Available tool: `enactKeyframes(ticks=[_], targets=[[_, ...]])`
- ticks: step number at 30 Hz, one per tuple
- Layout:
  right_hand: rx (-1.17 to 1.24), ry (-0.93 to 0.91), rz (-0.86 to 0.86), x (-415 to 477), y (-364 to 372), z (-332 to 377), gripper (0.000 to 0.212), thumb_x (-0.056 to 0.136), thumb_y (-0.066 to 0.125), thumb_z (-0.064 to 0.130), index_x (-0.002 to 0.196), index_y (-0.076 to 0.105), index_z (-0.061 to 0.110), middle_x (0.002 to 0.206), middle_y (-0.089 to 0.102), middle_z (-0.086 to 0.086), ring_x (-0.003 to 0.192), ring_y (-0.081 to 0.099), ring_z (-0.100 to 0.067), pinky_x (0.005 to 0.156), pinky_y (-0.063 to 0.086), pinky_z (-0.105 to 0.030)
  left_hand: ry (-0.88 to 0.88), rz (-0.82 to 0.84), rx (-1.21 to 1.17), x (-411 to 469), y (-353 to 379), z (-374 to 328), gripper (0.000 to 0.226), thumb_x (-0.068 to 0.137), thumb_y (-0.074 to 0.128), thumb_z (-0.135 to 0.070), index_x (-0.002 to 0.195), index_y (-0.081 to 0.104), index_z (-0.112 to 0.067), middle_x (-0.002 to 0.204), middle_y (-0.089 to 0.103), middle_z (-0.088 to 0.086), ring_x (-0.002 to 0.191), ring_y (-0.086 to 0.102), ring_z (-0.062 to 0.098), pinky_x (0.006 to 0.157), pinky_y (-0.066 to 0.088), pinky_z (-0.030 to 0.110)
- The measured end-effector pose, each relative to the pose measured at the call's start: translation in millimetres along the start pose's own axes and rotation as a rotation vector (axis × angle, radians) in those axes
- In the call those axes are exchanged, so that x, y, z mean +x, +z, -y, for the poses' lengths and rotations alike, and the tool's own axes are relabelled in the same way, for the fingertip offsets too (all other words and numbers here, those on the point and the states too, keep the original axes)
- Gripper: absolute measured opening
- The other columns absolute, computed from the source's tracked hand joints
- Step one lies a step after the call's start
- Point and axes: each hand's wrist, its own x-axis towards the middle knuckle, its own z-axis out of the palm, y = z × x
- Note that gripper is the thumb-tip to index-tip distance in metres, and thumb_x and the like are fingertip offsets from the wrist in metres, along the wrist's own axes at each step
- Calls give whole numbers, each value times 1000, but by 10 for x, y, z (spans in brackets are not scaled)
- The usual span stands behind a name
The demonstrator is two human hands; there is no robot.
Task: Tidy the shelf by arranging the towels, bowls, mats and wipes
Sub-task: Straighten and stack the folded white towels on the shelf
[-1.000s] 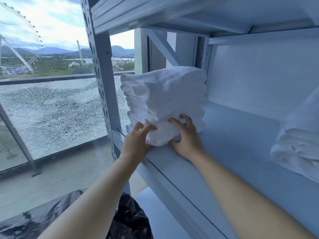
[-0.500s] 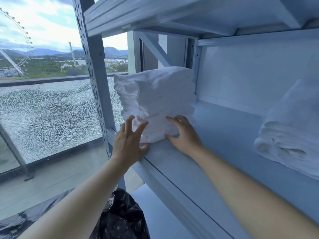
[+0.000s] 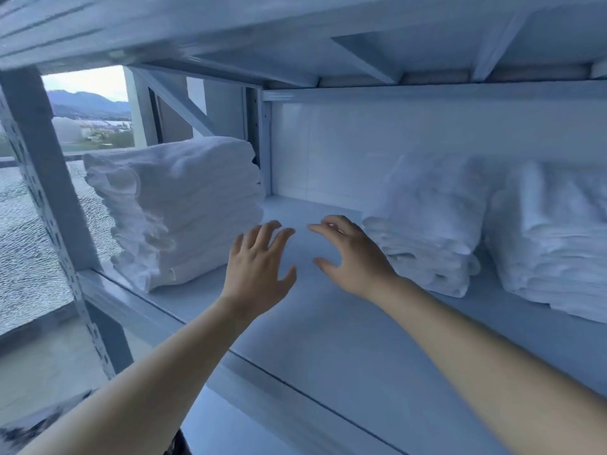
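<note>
A tall stack of folded white towels (image 3: 177,208) sits at the left end of the pale shelf board (image 3: 345,339). A lower stack of white towels (image 3: 430,221) lies to the right of the middle, and a third stack (image 3: 555,238) stands at the far right. My left hand (image 3: 256,274) hovers over the bare board between the left and middle stacks, fingers spread, holding nothing. My right hand (image 3: 351,254) is just beside it, fingers apart and empty, close to the left side of the middle stack without touching it.
A perforated metal upright (image 3: 49,205) stands at the shelf's left front corner. The upper shelf (image 3: 295,37) hangs low overhead. A white back panel (image 3: 361,152) closes the rear. A shattered glass pane (image 3: 19,244) is at left, and black plastic (image 3: 29,428) lies at the bottom left.
Both hands have let go of the left towel stack and moved right over the bare board. The view has swung right, bringing the middle and right stacks into sight.
</note>
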Motion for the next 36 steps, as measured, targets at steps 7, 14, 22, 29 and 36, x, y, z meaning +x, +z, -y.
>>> enactKeyframes(ticks=[7,14,22,29,36], targets=[[-149,107,-70,-468,-512,-523,55,84,63,22,135,43,28,143,32,5,129,34,-17,90,48,-39,139,49,-110,348,301,-755,62,74,63,-41,130,44,-23,134,43,2,119,43,27,100,36,47],[-340,123,-209,-820,-920,-1007,62,70,75,14,127,51,19,140,41,-11,126,36,-27,93,47,-45,183,53,-200,713,532,-1423,79,71,69,-35,138,28,-27,146,27,8,132,27,33,95,40,48],[-212,280,-69,-1061,-1005,-1394,79,84,62,19,142,16,48,155,-6,9,132,31,-20,86,49,-32,172,109,-82,875,840,-1751,108,67,76,-23,142,1,-39,153,12,1,139,9,31,96,33,63],[-83,234,-64,-1113,-842,-1449,88,84,64,20,139,4,55,150,-20,22,124,44,-12,77,51,-30,202,-87,-207,618,1050,-1714,102,57,77,-6,144,26,-23,149,21,10,135,21,35,94,43,50],[21,221,-75,-1174,-830,-1419,88,84,65,20,133,2,58,145,-24,28,120,39,0,70,41,-10,231,-34,-273,584,920,-1625,73,67,74,-21,132,41,-23,141,34,12,129,32,32,95,43,43]])
